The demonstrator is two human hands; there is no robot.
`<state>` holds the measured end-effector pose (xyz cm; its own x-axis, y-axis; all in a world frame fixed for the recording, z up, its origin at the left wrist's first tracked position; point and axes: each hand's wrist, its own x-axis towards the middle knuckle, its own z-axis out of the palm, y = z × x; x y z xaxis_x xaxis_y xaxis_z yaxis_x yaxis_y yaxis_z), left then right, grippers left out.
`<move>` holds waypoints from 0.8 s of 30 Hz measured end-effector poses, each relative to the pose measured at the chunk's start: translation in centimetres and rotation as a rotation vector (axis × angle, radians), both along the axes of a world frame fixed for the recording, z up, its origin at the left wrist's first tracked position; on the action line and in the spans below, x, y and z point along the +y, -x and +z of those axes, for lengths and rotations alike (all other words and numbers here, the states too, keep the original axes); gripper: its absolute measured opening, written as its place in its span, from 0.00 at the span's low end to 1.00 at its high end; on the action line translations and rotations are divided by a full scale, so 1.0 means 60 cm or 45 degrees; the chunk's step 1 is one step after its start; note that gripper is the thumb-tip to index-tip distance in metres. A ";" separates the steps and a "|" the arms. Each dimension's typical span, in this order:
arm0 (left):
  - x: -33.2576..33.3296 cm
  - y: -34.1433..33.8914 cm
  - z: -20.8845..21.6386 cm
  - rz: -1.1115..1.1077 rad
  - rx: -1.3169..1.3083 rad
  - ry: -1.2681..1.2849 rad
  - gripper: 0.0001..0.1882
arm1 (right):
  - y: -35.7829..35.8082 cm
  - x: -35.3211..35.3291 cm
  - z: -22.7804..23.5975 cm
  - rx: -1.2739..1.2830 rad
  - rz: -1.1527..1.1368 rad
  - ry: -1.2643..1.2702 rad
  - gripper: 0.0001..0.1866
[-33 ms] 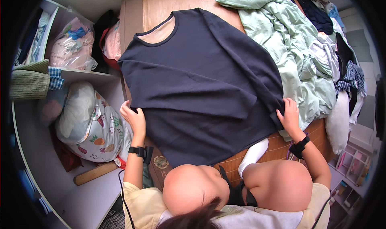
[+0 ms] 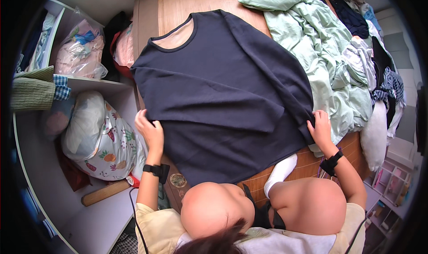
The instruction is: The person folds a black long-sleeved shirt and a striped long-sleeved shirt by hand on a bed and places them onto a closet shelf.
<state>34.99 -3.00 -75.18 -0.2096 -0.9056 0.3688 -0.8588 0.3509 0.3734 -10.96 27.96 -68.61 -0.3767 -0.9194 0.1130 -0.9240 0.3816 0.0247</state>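
A dark navy long-sleeved top (image 2: 214, 71) lies spread out in front of me, its round neckline pointing away. One sleeve is folded across the body, and the other runs down the right side. My left hand (image 2: 150, 131) is at the left side edge, fingers raised and apart from the thumb, which is close to the cloth. At the lower right edge, near the end of the right sleeve, my right hand (image 2: 319, 128) has the fabric between thumb and fingers. Black bands circle both wrists.
A pale green quilt (image 2: 307, 53) lies bunched to the right, with piled clothes (image 2: 383, 71) beyond it. On the left stands an open shelf unit (image 2: 120, 90) holding a clear bag of clothes (image 2: 82, 46) and a fruit-print bundle (image 2: 109, 147). My bent knees and a white-socked foot (image 2: 281, 171) are close to the hem.
My left hand has shifted slightly up and to the right along the top's edge. The right hand has barely moved. The top lies the same.
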 end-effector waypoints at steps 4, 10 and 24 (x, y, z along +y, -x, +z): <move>0.048 0.081 0.061 -0.640 -0.282 -0.178 0.30 | 0.016 -0.014 -0.001 -0.112 -0.018 -0.128 0.09; 0.126 0.164 0.031 -1.150 -0.281 -0.233 0.32 | 0.005 -0.090 0.065 -0.497 0.225 -0.026 0.08; 0.139 0.236 0.029 -1.523 -0.221 -0.199 0.18 | -0.023 -0.061 0.015 -0.811 -0.125 -0.115 0.14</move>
